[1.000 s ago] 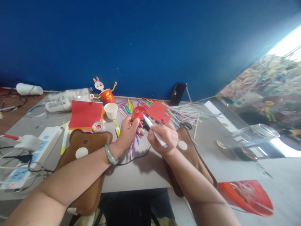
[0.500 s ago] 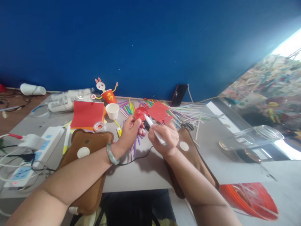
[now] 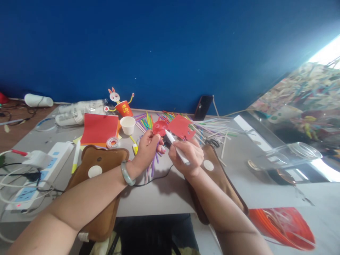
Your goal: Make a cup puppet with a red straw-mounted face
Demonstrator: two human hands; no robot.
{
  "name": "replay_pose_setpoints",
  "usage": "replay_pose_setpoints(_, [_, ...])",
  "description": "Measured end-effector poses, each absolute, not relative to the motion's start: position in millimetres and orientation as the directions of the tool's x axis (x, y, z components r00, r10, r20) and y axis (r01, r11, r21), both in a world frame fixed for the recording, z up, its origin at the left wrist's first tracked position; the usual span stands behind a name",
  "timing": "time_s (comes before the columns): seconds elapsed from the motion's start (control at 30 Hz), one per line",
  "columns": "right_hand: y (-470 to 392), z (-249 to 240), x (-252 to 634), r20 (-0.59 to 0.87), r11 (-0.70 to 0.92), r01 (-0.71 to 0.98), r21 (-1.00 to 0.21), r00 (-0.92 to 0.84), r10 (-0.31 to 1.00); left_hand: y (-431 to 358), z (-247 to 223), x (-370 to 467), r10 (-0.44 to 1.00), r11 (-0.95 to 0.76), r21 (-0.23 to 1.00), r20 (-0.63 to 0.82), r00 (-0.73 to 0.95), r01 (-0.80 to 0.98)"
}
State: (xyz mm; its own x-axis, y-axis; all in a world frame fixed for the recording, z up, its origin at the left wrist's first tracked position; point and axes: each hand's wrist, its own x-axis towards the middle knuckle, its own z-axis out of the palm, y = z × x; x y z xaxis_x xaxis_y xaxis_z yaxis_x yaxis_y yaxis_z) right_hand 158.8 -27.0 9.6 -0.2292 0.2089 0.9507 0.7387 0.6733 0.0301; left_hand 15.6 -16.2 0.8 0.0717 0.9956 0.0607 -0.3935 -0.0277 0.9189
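Over the middle of the table, my left hand [image 3: 148, 147] pinches a round red paper cutout [image 3: 159, 127] between thumb and fingers. My right hand [image 3: 187, 156] is closed around a white marker pen [image 3: 176, 147], its tip against or very close to the cutout's right side. Drawn lines on the red surface are too small to make out. Behind the pen lies a red paper sheet [image 3: 180, 126] with pieces cut out of its edge. A white paper cup [image 3: 128, 125] stands left of my hands, near a red cup [image 3: 123, 109] bearing a rabbit head and bent arms.
Colourful pipe cleaners [image 3: 147, 122] are spread behind my hands. Red paper [image 3: 99, 129], a tape roll [image 3: 112, 142] and a power strip [image 3: 39, 180] lie left. Scissors [image 3: 212, 142], a propped phone [image 3: 203, 108] and a clear jar [image 3: 289, 156] are right. Brown cushions [image 3: 103, 198] lie under my forearms.
The pen and my right hand have shifted very slightly right and down against the cutout. My left hand keeps its hold, and the whole view has moved a little.
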Motion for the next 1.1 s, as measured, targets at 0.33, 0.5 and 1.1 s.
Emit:
replay_pose_setpoints(0.33, [-30,10,159,0.964,0.727,0.685,0.043,-0.219,0.149,-5,-3,13,0.999,0.007,0.898,0.011,0.037,-0.440])
replay_pose_setpoints(0.5, [-30,12,158,0.955,0.752,0.655,0.070,-0.262,0.140,-6,-1,15,0.998,0.044,0.893,-0.024,0.050,-0.448])
replay_pose_setpoints(1.1, [-26,7,158,0.919,0.732,0.681,0.031,-0.307,0.247,-18,10,18,0.997,0.056,0.895,-0.027,0.071,-0.442])
